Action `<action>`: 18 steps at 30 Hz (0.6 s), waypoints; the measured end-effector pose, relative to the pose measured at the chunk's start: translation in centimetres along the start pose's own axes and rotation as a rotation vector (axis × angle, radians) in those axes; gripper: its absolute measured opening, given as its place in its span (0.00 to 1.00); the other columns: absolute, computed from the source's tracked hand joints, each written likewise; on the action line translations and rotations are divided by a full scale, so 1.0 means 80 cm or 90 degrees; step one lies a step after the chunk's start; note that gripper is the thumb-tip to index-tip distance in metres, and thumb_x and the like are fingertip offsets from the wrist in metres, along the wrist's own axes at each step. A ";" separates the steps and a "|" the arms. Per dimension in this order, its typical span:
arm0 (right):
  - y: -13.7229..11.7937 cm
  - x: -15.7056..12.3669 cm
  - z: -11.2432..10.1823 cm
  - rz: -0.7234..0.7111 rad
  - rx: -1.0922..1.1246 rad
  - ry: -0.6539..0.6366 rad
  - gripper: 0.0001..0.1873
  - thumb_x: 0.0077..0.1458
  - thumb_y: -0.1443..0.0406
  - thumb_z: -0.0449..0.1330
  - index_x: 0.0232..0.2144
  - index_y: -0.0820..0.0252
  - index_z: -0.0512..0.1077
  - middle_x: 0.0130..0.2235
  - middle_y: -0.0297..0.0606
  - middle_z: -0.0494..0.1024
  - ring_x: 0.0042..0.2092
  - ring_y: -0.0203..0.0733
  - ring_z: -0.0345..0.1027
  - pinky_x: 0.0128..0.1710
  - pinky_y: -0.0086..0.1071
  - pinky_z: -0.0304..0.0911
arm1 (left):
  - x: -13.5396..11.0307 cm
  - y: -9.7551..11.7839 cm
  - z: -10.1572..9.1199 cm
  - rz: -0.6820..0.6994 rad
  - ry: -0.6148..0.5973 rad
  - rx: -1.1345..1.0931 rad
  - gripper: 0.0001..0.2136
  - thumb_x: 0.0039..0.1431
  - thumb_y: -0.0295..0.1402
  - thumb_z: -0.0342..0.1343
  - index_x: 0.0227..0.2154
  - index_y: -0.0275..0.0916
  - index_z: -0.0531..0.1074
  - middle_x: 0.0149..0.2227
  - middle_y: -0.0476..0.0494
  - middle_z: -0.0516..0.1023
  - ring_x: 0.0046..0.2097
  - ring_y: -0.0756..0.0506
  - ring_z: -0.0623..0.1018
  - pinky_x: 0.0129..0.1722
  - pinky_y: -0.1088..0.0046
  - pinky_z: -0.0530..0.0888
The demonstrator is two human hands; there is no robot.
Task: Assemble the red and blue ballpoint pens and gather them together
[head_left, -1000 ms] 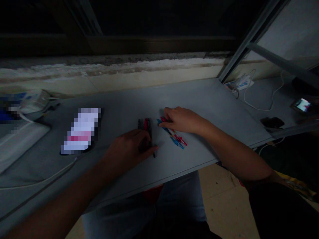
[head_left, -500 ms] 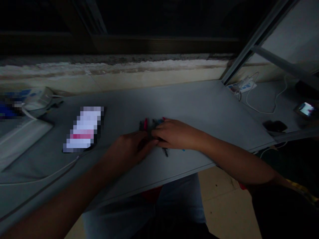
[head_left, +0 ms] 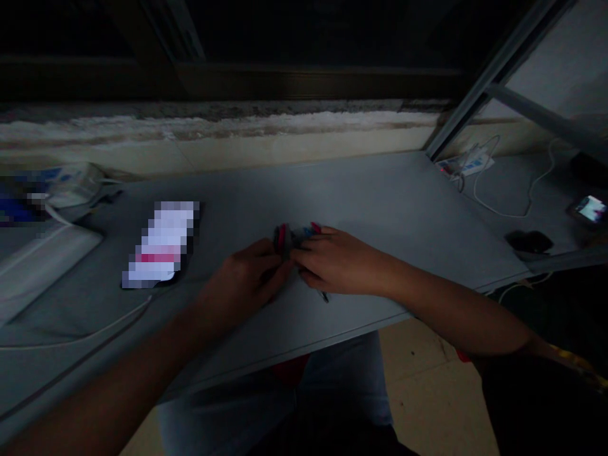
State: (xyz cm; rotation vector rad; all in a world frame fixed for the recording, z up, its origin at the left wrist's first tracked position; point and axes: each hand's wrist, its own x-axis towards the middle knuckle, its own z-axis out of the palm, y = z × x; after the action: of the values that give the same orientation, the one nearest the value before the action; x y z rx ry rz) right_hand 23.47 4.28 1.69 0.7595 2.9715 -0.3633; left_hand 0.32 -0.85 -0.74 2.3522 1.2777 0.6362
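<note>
Both hands meet low over the middle of the grey desk, and the light is dim. My left hand [head_left: 249,273] is closed around a small bunch of slim pens [head_left: 282,235], one of them pink, with darker ones beside it. My right hand [head_left: 337,261] is curled over more pens, its fingertips close to the left hand's bunch. A blue end [head_left: 308,232] and a pink tip [head_left: 315,226] show past its fingers, and a dark pen tip [head_left: 323,296] sticks out beneath the palm. The fingers hide most of the pens.
A lit phone [head_left: 161,244] lies on the left with a white cable [head_left: 114,318] near it. Behind it are a power strip [head_left: 76,183] and a pale flat case [head_left: 47,263]. At right, beyond a metal frame [head_left: 460,114], are another power strip [head_left: 468,166], cables and a lit device [head_left: 590,209].
The pink and dark pens at my left hand now stand closer together and slightly further right. My right hand stays over its pens; the view has shifted slightly.
</note>
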 end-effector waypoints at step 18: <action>0.010 0.015 0.005 0.128 0.704 0.252 0.22 0.60 0.65 0.71 0.41 0.52 0.58 0.31 0.26 0.78 0.32 0.35 0.74 0.35 0.29 0.65 | -0.008 -0.005 -0.001 -0.006 0.090 -0.011 0.19 0.71 0.55 0.62 0.40 0.43 0.77 0.30 0.50 0.81 0.28 0.47 0.79 0.28 0.72 0.74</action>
State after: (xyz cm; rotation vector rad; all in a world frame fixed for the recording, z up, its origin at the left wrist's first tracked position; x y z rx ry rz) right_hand 22.81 5.46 1.00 1.2694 2.7548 -2.1131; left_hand -0.29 -1.20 -1.02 2.3216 1.3361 0.8191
